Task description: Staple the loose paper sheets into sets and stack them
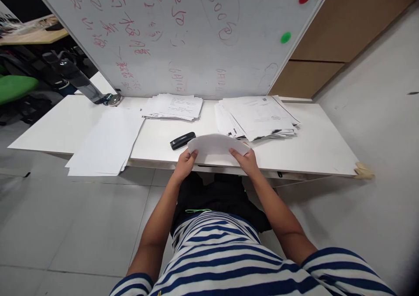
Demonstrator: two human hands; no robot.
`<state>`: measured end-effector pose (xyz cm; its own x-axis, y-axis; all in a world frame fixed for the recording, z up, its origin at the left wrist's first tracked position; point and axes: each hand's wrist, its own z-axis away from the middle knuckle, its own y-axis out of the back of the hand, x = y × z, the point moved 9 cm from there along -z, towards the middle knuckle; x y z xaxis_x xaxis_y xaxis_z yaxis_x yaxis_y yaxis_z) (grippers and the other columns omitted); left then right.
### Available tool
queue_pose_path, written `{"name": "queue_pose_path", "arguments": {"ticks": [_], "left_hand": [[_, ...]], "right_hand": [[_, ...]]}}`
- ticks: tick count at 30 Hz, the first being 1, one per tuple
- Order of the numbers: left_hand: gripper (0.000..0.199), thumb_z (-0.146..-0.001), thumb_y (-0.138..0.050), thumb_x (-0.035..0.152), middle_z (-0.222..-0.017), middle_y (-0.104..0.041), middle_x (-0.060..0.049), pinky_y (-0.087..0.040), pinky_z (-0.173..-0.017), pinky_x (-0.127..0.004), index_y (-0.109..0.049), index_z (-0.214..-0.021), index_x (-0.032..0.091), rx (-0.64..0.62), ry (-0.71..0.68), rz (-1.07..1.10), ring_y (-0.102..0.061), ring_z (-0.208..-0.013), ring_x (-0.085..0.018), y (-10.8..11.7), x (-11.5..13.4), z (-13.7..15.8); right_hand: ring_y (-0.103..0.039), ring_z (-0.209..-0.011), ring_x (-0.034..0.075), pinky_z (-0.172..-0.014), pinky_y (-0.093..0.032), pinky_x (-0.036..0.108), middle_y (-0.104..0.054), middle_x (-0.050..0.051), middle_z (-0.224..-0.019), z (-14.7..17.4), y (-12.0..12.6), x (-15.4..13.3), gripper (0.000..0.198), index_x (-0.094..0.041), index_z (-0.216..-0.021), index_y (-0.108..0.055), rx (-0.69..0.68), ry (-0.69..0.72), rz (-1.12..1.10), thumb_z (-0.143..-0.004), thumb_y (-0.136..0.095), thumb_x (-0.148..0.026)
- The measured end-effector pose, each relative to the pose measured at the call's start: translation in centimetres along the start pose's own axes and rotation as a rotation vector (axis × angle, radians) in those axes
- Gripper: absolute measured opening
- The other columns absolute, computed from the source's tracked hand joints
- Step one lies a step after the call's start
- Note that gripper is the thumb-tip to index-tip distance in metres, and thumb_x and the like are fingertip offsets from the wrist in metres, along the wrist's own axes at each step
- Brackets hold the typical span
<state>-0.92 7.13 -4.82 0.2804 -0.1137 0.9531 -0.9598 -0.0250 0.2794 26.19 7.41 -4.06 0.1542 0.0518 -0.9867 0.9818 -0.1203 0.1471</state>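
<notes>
Between my two hands a white sheaf of paper (218, 145) bows upward over the front edge of the desk; how many sheets it has I cannot tell. My left hand (185, 163) grips its left end, thumb on top. At the right end my right hand (247, 160) pinches it the same way. A black stapler (182, 141) lies on the desk just left of the paper, close to my left hand. Behind the paper, to the right, rests a loose pile of printed sheets (258, 115). A smaller printed stack (175, 107) sits farther back, left of centre.
Blank white sheets (104, 141) overhang the front edge of the white desk (314, 143) at left. A water bottle (80, 80) stands at the back left. A whiteboard (196, 38) with red writing rises behind the desk. Tan tape (364, 170) covers the right corner.
</notes>
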Motion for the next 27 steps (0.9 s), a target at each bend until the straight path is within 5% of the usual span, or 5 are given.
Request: {"name": "queue_pose_path", "arguments": {"ticks": [7, 11, 13, 17, 27], "left_hand": [[0.044, -0.095, -0.049, 0.053, -0.111, -0.074, -0.007, -0.052, -0.09, -0.037, -0.069, -0.115, 0.019, -0.008, -0.059, -0.088, -0.067, -0.103, -0.025, 0.5, 2.0, -0.2], [0.04, -0.098, -0.048, 0.042, -0.134, -0.064, -0.011, -0.033, -0.115, -0.047, -0.062, -0.13, 0.022, 0.181, -0.267, -0.532, -0.048, -0.137, -0.03, 2.4, 5.1, -1.2], [0.043, -0.096, -0.052, 0.04, -0.142, -0.058, -0.015, -0.025, -0.118, -0.054, -0.058, -0.134, 0.02, 0.265, -0.243, -0.763, -0.035, -0.145, -0.036, 3.2, 4.7, -2.4], [0.045, -0.094, -0.056, 0.042, -0.125, -0.063, -0.02, -0.041, -0.102, -0.051, -0.059, -0.129, 0.014, 0.232, -0.084, -0.935, -0.052, -0.122, -0.039, 4.2, 1.2, -4.9], [0.033, -0.095, -0.055, 0.041, -0.114, -0.062, -0.014, -0.045, -0.092, -0.043, -0.058, -0.121, 0.019, 0.184, -0.196, -0.861, -0.055, -0.104, -0.031, 4.5, 0.3, -4.7]], "right_hand": [[-0.068, -0.095, 0.028, -0.086, -0.054, 0.042, -0.075, 0.011, -0.102, 0.9, 0.9, 0.7, 0.051, -0.017, -0.103, -0.068, 0.091, -0.079, 0.059, -0.071, -0.077, -0.055], [-0.07, -0.098, 0.03, -0.087, -0.056, 0.045, -0.075, 0.014, -0.109, 1.0, 1.9, 1.4, 0.058, -0.016, -0.112, -0.066, 0.141, -0.118, 0.061, -0.07, -0.078, -0.054], [-0.071, -0.1, 0.031, -0.089, -0.056, 0.046, -0.075, 0.014, -0.112, 0.9, 2.0, 1.8, 0.058, -0.017, -0.114, -0.066, 0.137, -0.139, 0.039, -0.071, -0.077, -0.053], [-0.071, -0.104, 0.031, -0.092, -0.057, 0.047, -0.075, 0.013, -0.115, 0.3, 1.8, 2.4, 0.057, -0.018, -0.114, -0.067, 0.112, -0.166, -0.002, -0.07, -0.078, -0.051], [-0.071, -0.107, 0.033, -0.099, -0.055, 0.051, -0.076, 0.013, -0.113, -1.6, 0.6, 3.3, 0.053, -0.019, -0.104, -0.07, 0.035, -0.24, -0.092, -0.063, -0.084, -0.05]]}}
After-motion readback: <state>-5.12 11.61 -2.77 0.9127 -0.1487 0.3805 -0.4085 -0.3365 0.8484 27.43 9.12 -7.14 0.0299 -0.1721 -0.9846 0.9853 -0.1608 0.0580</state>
